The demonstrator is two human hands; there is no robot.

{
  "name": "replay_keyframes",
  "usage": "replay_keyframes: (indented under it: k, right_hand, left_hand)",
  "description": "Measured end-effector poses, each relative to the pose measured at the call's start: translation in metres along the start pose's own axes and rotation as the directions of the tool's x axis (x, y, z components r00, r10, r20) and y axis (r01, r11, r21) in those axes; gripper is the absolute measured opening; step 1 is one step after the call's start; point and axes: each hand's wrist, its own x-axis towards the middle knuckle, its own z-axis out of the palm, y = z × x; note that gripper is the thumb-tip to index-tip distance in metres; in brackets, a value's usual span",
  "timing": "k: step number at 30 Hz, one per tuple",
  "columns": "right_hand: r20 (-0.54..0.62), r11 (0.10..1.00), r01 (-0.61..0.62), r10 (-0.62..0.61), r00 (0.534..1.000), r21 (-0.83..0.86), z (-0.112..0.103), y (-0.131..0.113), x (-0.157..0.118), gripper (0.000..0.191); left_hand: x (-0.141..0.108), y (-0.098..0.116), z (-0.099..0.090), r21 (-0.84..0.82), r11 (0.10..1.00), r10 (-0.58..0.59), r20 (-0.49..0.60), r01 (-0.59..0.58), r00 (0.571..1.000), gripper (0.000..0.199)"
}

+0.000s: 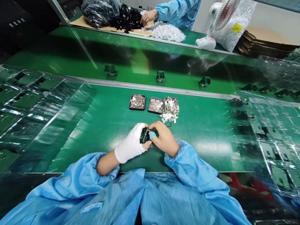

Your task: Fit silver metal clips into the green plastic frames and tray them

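Low over the green bench, my left hand point(133, 142), in a white fingerless glove, grips a small dark green circuit board assembly point(144, 136). My right hand point(162, 137) has a blue cover on one finger. Its thumb and fingertips pinch together at the assembly's right side; whatever small part may be between them is hidden. Just beyond my hands stand a black tray point(137, 102) of small metal pieces, a second such tray point(156, 105) and a third tray point(172, 104). Loose silvery pieces point(169, 117) lie in front of the third one.
Clear plastic trays point(53, 109) with green boards flank me on the left, and another tray stack point(269, 137) on the right. Behind the metal rail point(150, 87), several board assemblies point(160, 77) sit on a green belt. Across it, a co-worker's hand point(149, 17) reaches into black parts near a fan point(217, 22).
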Motion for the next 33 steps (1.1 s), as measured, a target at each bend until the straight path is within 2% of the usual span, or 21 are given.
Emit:
replay_keyframes:
  k: [3, 6, 9, 21, 24, 27, 30, 33]
  right_hand:
    - [0.031, 0.996, 0.009, -0.007, 0.999, -0.086, -0.001, -0.006, 0.001, 0.032]
    - [0.097, 0.991, 0.013, -0.001, 0.995, -0.130, 0.001, -0.011, 0.002, 0.032]
    - [0.124, 0.990, -0.009, 0.027, 0.992, -0.142, 0.003, -0.014, 0.002, 0.030]
    - [0.080, 0.984, -0.042, 0.056, 0.995, -0.171, 0.010, -0.018, -0.004, 0.027]
    - [0.165, 0.993, -0.027, 0.045, 0.985, -0.111, -0.002, -0.016, 0.003, 0.026]
    - [0.241, 0.997, -0.010, 0.029, 0.970, -0.081, -0.025, -0.004, 0.026, 0.019]
    - [0.108, 0.920, -0.093, 0.144, 0.984, -0.382, -0.043, 0.017, 0.062, 0.021]
    - [0.200, 0.751, -0.022, 0.204, 0.958, -0.660, -0.043, 0.038, 0.096, 0.028]
  left_hand:
    - [0.007, 0.003, -0.005, -0.069, 0.994, -0.085, 0.060, 0.089, 0.995, 0.025]
    - [0.011, 0.003, -0.008, -0.026, 0.991, -0.125, 0.087, 0.128, 0.988, 0.012]
    - [0.012, 0.001, -0.007, 0.002, 0.991, -0.132, 0.088, 0.132, 0.987, 0.010]
    - [0.009, 0.003, -0.003, -0.080, 0.983, -0.159, 0.061, 0.163, 0.985, 0.008]
    - [0.008, 0.003, -0.006, -0.066, 0.986, -0.148, 0.060, 0.152, 0.987, 0.008]
    - [0.012, 0.001, -0.018, -0.136, 0.977, -0.151, 0.097, 0.163, 0.984, 0.013]
    - [0.024, -0.006, -0.035, -0.265, 0.950, -0.155, 0.057, 0.165, 0.986, 0.024]
    - [0.036, -0.017, -0.045, -0.298, 0.941, -0.174, -0.021, 0.160, 0.984, 0.025]
